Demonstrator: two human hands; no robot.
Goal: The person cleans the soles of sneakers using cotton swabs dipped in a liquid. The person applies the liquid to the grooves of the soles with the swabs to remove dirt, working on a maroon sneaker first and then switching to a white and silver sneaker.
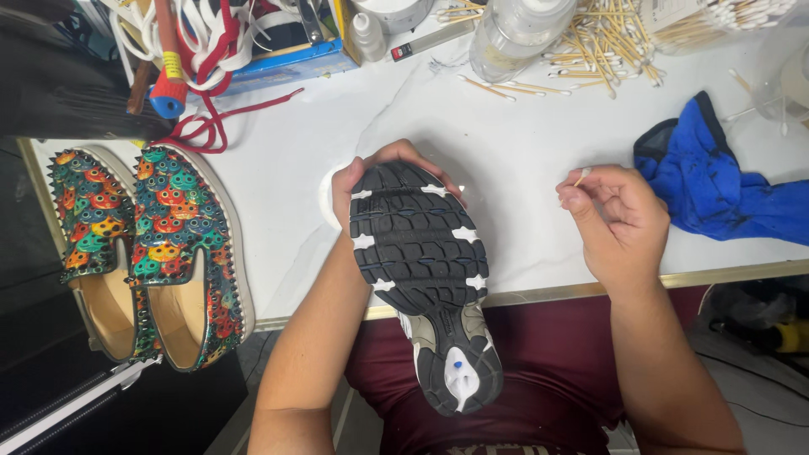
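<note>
My left hand [362, 181] grips the toe of a sneaker [425, 274] held sole-up over the table edge; the sole is black with white patches and a blue dot at the heel. My right hand [613, 221] is to the right of the shoe, apart from it, with the fingers pinched on a cotton swab [582, 175] whose white tip pokes up above the thumb.
A white marble table [506, 143] with a gold edge. A pair of multicoloured spiked slip-on shoes [147, 253] lies at left. A blue cloth [716, 181] lies at right. Scattered cotton swabs [607, 42], plastic bottles [514, 29] and a box with red and white laces [227, 42] line the back.
</note>
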